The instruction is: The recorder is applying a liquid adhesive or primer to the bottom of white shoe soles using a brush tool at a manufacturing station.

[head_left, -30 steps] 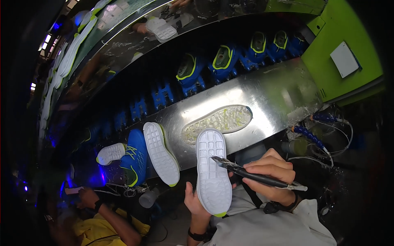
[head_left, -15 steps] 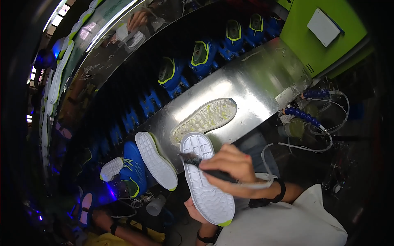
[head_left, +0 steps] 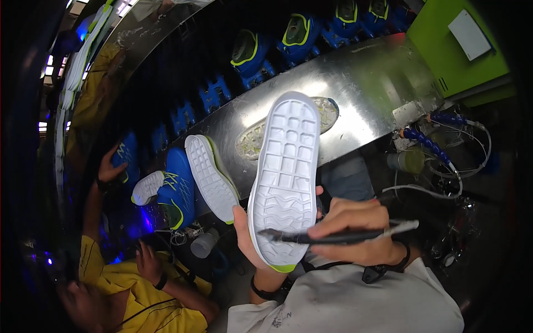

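Observation:
My left hand (head_left: 248,240) is closed round the heel end of a white shoe sole (head_left: 286,166) with a grid and wave pattern and a yellow-green heel tip. The sole is raised, toe away from me, its patterned face toward me. In my right hand (head_left: 361,227) is a black-handled brush (head_left: 338,238), gripped between thumb and fingers. Its dark bristles lie over the wavy heel part, seemingly touching it. A pale tube runs at the handle's rear end. Behind the raised sole, partly hidden, a cream-coloured sole-shaped piece (head_left: 251,140) lies on the metal bench (head_left: 361,72).
Left of my hands sit another white sole (head_left: 211,180), a blue laced shoe (head_left: 179,186) and a smaller-looking white sole (head_left: 147,187). Blue shoes (head_left: 244,53) line the dark rack beyond. Blue jointed hoses (head_left: 427,147) stand right. A co-worker in yellow (head_left: 141,288) holds a blue shoe (head_left: 127,157).
The held sole has come up larger and more upright. My brush has gone from its toe-end grid down to the heel part. The co-worker has come further into view at left.

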### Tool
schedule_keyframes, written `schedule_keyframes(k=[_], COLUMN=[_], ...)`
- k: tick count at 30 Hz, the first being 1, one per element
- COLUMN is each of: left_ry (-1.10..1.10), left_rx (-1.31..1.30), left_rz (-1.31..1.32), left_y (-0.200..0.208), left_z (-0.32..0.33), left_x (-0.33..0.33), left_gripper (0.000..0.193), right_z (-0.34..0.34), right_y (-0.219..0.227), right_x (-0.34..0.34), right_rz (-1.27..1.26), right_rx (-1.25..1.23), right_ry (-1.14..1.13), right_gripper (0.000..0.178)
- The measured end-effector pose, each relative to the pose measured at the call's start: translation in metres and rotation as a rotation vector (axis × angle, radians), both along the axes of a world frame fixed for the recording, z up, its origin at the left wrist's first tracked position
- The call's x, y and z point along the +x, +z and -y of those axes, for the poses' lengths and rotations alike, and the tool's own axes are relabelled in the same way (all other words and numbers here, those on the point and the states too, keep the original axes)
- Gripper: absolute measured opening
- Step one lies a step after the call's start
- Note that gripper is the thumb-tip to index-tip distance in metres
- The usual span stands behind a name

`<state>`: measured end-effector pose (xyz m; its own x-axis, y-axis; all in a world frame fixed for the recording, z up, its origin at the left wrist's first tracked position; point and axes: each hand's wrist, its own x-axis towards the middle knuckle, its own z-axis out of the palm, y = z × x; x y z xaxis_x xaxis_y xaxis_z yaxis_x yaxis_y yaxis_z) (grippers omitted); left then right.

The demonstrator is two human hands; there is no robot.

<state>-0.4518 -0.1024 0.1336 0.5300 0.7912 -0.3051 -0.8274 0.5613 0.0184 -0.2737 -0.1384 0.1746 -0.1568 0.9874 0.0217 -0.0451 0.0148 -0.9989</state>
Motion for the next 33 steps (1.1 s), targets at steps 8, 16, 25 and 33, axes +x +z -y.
schedule_keyframes(k=[8,16,25,33], left_ry=[-0.097,-0.052,0.013,0.131], left_rx=[-0.061,0.150,0.192,0.449], left_rz=[-0.344,0.518,-0.063,-0.254], left_y=[0.020,-0.009,0.030,0.102], left_z=[-0.006,-0.008,-0.034,-0.073], left_x=[-0.028,-0.047,-0.011,0.025], left_gripper=[0.072,0.086,0.088,0.078], right_z=[-0.008,-0.029,-0.036,-0.023], right_y=[0.016,0.042,0.026,0.071], right_x=[0.029,-0.021,-0.026,0.009], right_rz=[-0.022,-0.050,0.175,0.223], right_rx=[0.227,0.221,0.520,0.521], right_ry=[0.300,0.389,-0.002,0.187], right_gripper=[0.032,0.034,0.018,0.020])
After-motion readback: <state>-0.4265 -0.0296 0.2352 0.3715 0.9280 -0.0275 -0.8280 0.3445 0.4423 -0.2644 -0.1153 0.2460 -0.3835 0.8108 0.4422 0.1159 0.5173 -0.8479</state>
